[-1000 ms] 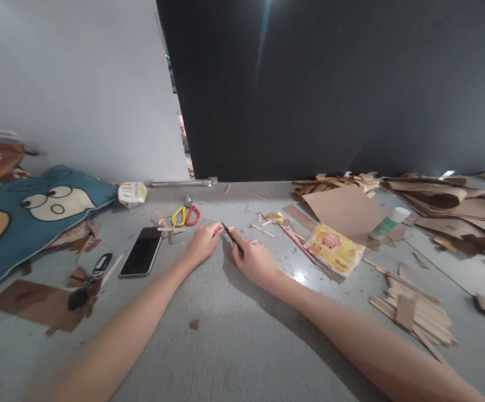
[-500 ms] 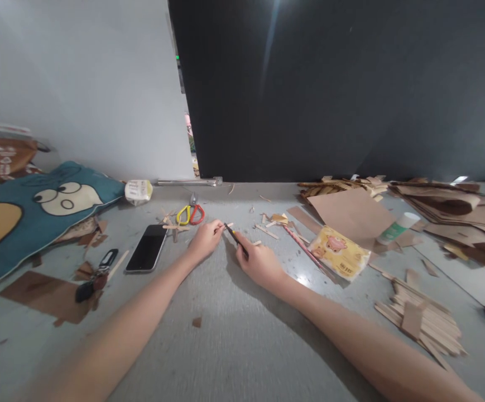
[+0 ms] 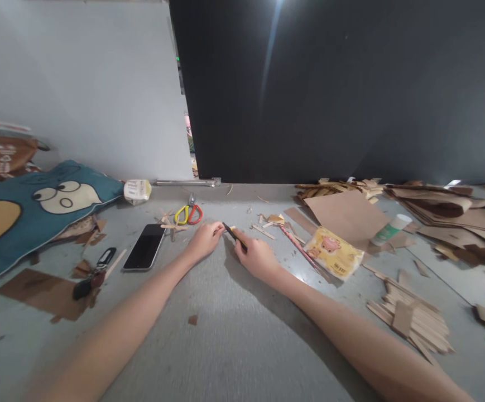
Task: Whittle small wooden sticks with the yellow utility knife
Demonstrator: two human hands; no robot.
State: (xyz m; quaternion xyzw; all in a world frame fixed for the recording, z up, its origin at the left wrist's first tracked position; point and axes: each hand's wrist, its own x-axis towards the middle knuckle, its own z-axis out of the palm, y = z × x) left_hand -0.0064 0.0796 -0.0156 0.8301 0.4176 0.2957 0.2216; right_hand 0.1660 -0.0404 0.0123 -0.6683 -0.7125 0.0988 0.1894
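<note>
My left hand rests on the grey table with its fingers pinched on a small pale wooden stick piece. My right hand is closed around a thin black tool, whose tip touches that piece just beyond my left fingertips. The two hands are almost touching at the middle of the table. What kind of tool it is I cannot make out.
A black phone and yellow-red scissors lie left of my hands, keys and a blue cartoon cushion farther left. On the right are a pencil, a yellow tissue pack, a glue stick, cardboard sheets and a pile of wooden strips.
Both hands keep their grip and stay in place on the table; only the view has shifted slightly.
</note>
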